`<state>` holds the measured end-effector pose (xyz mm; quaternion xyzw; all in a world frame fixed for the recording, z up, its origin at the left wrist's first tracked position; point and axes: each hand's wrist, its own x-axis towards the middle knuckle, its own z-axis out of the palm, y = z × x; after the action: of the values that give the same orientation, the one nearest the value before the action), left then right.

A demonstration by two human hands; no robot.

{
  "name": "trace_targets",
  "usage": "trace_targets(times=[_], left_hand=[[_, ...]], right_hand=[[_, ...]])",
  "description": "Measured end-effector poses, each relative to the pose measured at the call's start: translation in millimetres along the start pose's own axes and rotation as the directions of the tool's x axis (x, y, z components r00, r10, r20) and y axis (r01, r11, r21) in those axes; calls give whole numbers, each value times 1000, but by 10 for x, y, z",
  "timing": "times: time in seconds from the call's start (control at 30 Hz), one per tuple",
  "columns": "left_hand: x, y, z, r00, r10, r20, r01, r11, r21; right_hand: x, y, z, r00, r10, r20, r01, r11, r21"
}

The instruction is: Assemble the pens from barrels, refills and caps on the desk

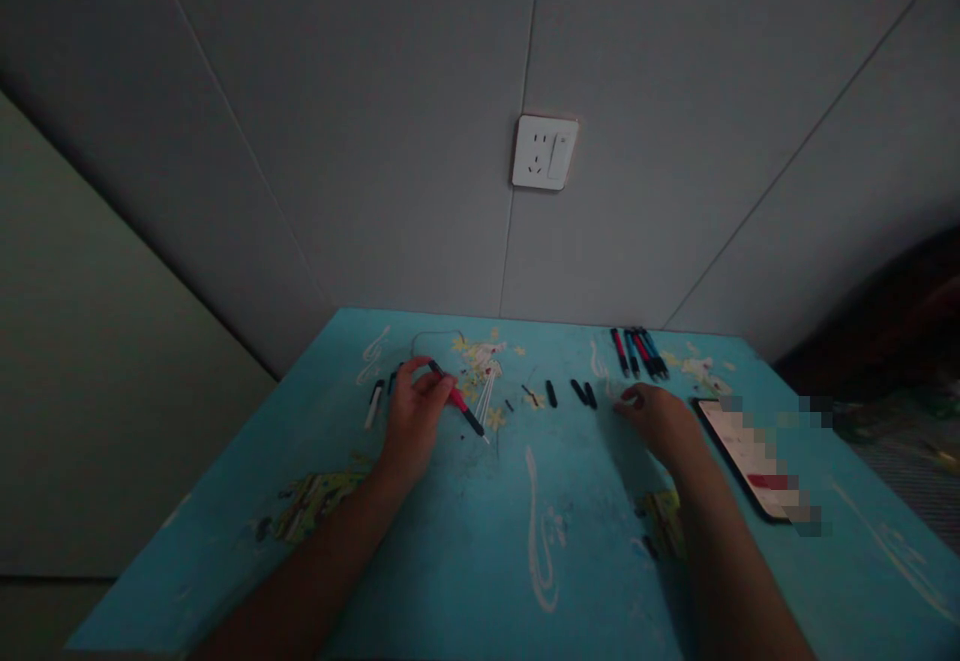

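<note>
Left hand (415, 405), pen (460, 404) in pinch

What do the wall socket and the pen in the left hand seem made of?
Wall socket: probably plastic, smooth, judging by its even white face and crisp edges. Pen: likely plastic, given its solid red and black sections; too dim to judge shine.

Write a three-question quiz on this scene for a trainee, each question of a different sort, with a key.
1. True or false: the left hand holds a red-and-black pen.
2. What lies just beyond the right hand? (a) scissors (b) a group of pens (c) a ruler
3. Fill in: the smartphone lies to the ____ of the right hand.

Key: 1. True; 2. b; 3. right
</note>
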<state>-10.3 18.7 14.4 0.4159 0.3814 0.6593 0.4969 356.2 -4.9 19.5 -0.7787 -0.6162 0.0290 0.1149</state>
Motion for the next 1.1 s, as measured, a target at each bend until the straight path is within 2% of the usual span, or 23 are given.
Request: trace_targets(times=[0.17,0.23,0.3,0.37,0.47,0.57,0.67,0.77,1.1], left_hand=[[-26,18,17,1000,-22,16,23,1000,-5],[-33,27,25,1000,-29,10,29,999,-38],[-37,31,32,999,-40,11,41,996,-75],[-37,33,39,999,-48,23,50,993,-111],[-33,33,50,998,-41,47,48,987,-153],[-35,35,66,998,-29,47,36,985,-167],[-47,45,83,998,-36,51,44,985,-166],[-65,62,97,996,-53,66,64,982,-178],[-116,65,116,989,-72,130,94,980,-172]], right_hand=[[-41,-136,-9,999,-36,-36,34,998,-60],[-55,-234,-45,992,-70,-102,72,997,17],[-83,-386,-78,980,-107,-169,142,968,208],[-142,-593,-90,974,-132,-184,204,861,466],[-292,-934,-48,975,-177,-131,214,617,758],[-450,-1199,56,978,-196,-68,154,465,872],[-548,-1347,175,981,-188,-49,118,376,919],[-584,-1410,252,985,-167,-46,102,346,933],[-621,-1428,292,991,-123,-54,94,354,930]])
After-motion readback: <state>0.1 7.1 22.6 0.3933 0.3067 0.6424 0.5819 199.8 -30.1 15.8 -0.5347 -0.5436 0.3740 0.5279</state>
